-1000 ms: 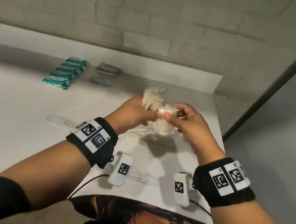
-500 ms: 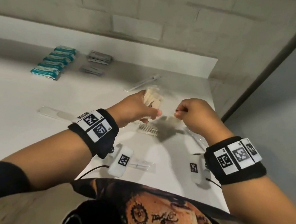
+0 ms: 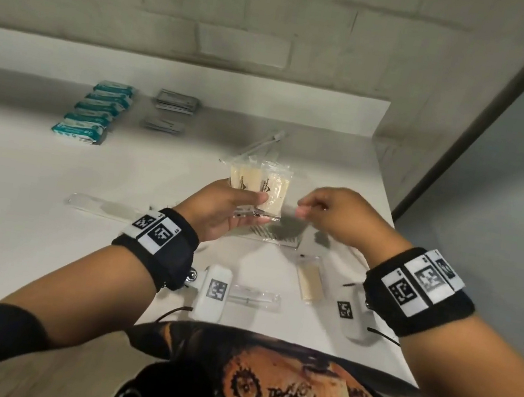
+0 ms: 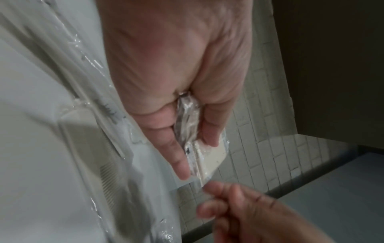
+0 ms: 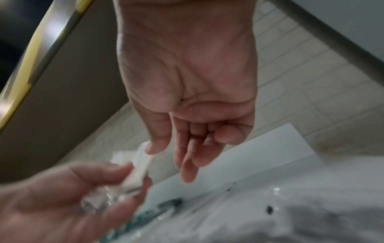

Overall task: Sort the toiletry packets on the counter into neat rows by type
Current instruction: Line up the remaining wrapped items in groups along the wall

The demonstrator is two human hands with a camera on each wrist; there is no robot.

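1. Two hands hover above the white tabletop (image 3: 16, 195), close together but not touching; both wear black wristbands with printed square markers.
2. Left hand (image 3: 221, 211) grips a small stack of cream packets (image 3: 260, 188) in clear wrap, thumb across the front and fingers behind; the stack stands upright, lifted off the tabletop; the left wrist view shows the wrap edges squeezed between thumb and fingers (image 4: 180, 157).
3. Right hand (image 3: 339, 216) hangs just beside the stack, holding nothing; its fingers are loosely curled, and in the right wrist view they point downward, relaxed (image 5: 187, 167).
4. One more cream packet (image 3: 309, 282) lies flat on the tabletop near the front edge, below the right wrist.
5. Six teal packets (image 3: 95, 112) lie in a neat row at the far left, each touching the next; grey packets (image 3: 174, 105) sit just to their right in two small groups.
6. A clear-wrapped comb (image 3: 273, 237) lies under the hands; a long clear sleeve (image 3: 96, 206) lies to the left of the left wrist; another clear sleeve (image 3: 254, 297) lies near the front edge; thin wrapped sticks (image 3: 262, 144) lie beyond the held stack, their contents too small to tell.
7. Behind the tabletop stands a pale tiled wall (image 3: 246, 19).
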